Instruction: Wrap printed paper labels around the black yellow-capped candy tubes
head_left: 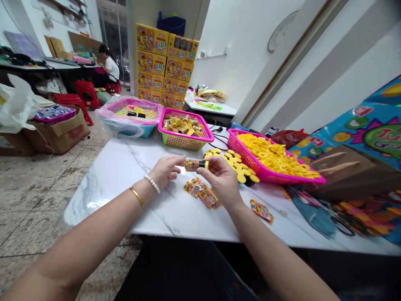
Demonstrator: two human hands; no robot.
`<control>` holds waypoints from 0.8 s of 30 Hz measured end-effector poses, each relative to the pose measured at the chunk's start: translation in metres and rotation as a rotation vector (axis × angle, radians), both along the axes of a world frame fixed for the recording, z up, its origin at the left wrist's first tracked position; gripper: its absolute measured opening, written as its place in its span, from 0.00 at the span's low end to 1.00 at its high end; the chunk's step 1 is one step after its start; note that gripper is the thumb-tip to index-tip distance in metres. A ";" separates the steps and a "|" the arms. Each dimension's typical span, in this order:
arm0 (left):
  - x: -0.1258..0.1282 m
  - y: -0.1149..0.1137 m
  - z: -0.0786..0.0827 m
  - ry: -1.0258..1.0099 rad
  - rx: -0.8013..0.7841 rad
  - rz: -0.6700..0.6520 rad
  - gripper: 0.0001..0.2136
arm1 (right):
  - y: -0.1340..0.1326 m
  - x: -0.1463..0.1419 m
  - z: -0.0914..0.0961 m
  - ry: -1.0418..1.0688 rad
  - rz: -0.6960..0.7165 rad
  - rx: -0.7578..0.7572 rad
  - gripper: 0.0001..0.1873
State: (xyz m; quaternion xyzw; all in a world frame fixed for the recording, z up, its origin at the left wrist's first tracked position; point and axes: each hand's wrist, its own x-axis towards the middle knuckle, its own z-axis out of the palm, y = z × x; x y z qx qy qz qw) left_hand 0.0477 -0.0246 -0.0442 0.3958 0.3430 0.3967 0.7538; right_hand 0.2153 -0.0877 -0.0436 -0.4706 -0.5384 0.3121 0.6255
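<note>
A small black tube with a yellow end and a colourful printed sleeve [191, 165] lies sideways between my hands, above the white table. My right hand [224, 177] pinches its black-and-yellow end between thumb and fingers. At the sleeve's other end, my left hand [166, 170] is closed, thumb and fingertips touching the edge. Below them, several flat printed sleeves [206, 196] lie in a loose pile on the tabletop [150, 221]. Black pieces with round yellow tops [241, 167] stand grouped just beyond my right hand.
A pink-green basket [184, 143] holds finished-looking tubes. Left of it stands a tub of coloured beads [147, 133]; at right, a pink basket [247, 156] of yellow parts. More sleeves [262, 211] lie right. Yellow boxes [152, 60] are stacked behind; a person [111, 69] sits far left.
</note>
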 end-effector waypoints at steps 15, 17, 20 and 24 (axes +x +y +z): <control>0.002 0.047 -0.008 -0.013 -0.077 -0.189 0.09 | 0.051 0.003 -0.018 -0.461 0.014 0.274 0.15; 0.007 0.048 -0.008 0.011 -0.081 -0.195 0.07 | 0.051 0.010 -0.019 -0.471 -0.031 0.264 0.15; 0.008 0.044 -0.011 -0.008 -0.049 -0.122 0.09 | 0.053 0.013 -0.019 -0.507 0.015 0.209 0.15; 0.003 0.037 -0.013 0.001 0.042 -0.055 0.16 | 0.050 0.010 -0.017 -0.434 0.096 0.158 0.18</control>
